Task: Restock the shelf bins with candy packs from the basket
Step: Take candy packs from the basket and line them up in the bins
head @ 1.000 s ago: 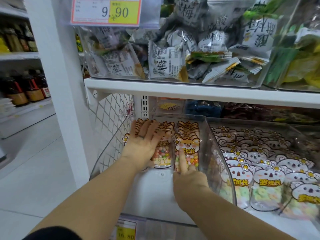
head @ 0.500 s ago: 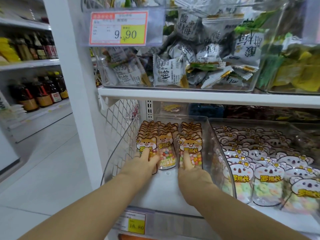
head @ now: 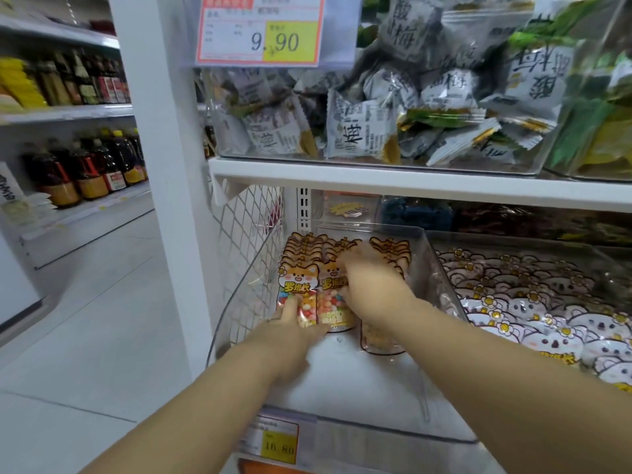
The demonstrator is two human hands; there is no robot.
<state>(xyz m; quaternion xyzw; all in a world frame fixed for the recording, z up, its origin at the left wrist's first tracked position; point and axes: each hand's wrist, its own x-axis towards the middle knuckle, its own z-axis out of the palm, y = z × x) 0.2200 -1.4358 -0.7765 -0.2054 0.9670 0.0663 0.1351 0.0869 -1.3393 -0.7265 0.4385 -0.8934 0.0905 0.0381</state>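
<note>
Two bare hands work inside one clear bin [head: 359, 384] on the lower level of a white store shelf [head: 410, 183], where fox-faced candy packs [head: 307, 248] stand overlapped in three rows running front to back. The left hand [head: 290, 336] reaches in low from the front, its fingers [head: 290, 309] extended and resting on the bead-filled bottom of the front-left pack [head: 297, 285], holding nothing. The right hand [head: 372, 289], blurred, is stretched further in, palm down over the middle and right rows and covering part of the middle front pack [head: 333, 302]; whether its fingers grip a pack cannot be told. The front of the right row shows only partly below that wrist. The front stretch of the bin floor is bare. Just to the right, a second clear bin [head: 513, 241] is packed with koala-faced packs [head: 519, 302] in several overlapping rows. On the shelf above, a third clear bin [head: 376, 159] holds a loose heap of grey-and-white snack bags [head: 359, 131]. Two price tags are in view: one reading 9.90 [head: 260, 32] on the upper bin, one reading 16.80 [head: 278, 443] on the edge below the hands. A white wire mesh panel [head: 246, 227] closes the shelf's left end, and dark bottles [head: 85, 165] line shelves across the aisle.
</note>
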